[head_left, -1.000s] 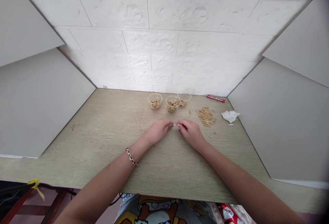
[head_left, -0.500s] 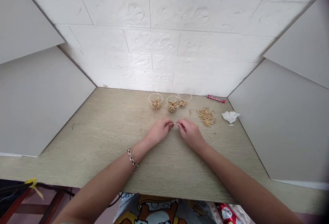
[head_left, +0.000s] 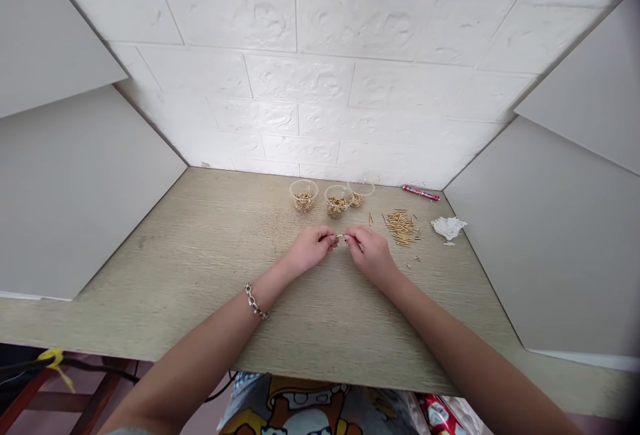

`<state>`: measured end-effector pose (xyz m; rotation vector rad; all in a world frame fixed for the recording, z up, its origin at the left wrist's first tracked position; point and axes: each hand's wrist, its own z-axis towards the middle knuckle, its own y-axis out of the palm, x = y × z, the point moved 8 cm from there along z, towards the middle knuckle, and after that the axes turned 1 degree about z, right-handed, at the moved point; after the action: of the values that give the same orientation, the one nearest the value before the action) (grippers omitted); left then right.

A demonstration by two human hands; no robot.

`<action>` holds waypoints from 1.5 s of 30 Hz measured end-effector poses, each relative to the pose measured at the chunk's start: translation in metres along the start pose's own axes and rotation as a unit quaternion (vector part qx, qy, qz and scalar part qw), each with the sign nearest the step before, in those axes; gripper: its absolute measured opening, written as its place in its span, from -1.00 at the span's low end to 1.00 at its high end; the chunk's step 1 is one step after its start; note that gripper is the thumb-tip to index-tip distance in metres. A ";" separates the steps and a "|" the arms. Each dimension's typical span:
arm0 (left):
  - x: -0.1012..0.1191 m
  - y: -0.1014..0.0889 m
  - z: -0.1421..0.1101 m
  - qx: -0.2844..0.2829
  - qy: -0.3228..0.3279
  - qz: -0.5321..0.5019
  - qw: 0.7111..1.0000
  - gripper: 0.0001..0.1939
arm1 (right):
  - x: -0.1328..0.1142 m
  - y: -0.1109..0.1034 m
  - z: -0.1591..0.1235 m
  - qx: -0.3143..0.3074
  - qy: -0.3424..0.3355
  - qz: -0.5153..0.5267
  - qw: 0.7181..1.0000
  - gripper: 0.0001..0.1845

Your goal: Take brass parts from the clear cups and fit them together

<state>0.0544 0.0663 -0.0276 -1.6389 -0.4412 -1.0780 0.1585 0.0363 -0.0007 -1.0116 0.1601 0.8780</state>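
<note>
My left hand and my right hand meet fingertip to fingertip over the middle of the wooden table. Both are pinched on a small thin metal piece held between them. My left wrist wears a chain bracelet. Just behind the hands stand three small clear cups holding gold-coloured pins. To the right of the cups lies a loose pile of gold pins.
A crumpled white tissue lies at the right edge of the table, and a red pen-like item rests by the white brick wall. Grey panels close in both sides. A few stray pins lie near my right hand.
Both hands have stayed pinched together on the small piece, shifting only slightly away from me. Nothing else on the table moved.
</note>
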 end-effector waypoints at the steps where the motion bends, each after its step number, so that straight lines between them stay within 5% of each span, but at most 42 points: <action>1: 0.001 -0.001 -0.001 0.002 0.002 0.011 1.000 -0.77 | -0.002 0.001 0.000 -0.011 -0.013 -0.013 1.000 -0.84; 7: 0.004 -0.002 -0.003 -0.011 0.023 0.050 0.998 -0.78 | -0.001 0.001 0.002 -0.065 -0.022 0.009 0.998 -0.83; 15: -0.003 0.006 -0.001 -0.041 -0.010 -0.056 0.998 -0.76 | 0.002 -0.001 -0.001 -0.011 0.025 0.022 0.999 -0.86; 24: 0.002 0.003 -0.002 -0.038 0.016 0.015 0.999 -0.75 | 0.006 0.003 0.001 -0.068 0.037 0.042 0.996 -0.85; 30: 0.003 -0.001 -0.002 -0.007 0.005 0.040 0.999 -0.77 | 0.005 0.000 0.000 -0.017 0.049 0.032 0.998 -0.84; 36: 0.010 0.000 -0.005 -0.014 0.037 0.067 0.997 -0.76 | 0.005 0.003 0.001 -0.061 0.046 0.045 0.996 -0.85; 45: 0.006 -0.001 -0.003 -0.009 0.015 0.047 0.999 -0.78 | 0.007 0.003 0.001 -0.042 0.054 0.044 0.997 -0.85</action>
<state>0.0551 0.0626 -0.0222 -1.6411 -0.3317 -1.0378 0.1612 0.0419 -0.0058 -1.1387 0.2618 0.9174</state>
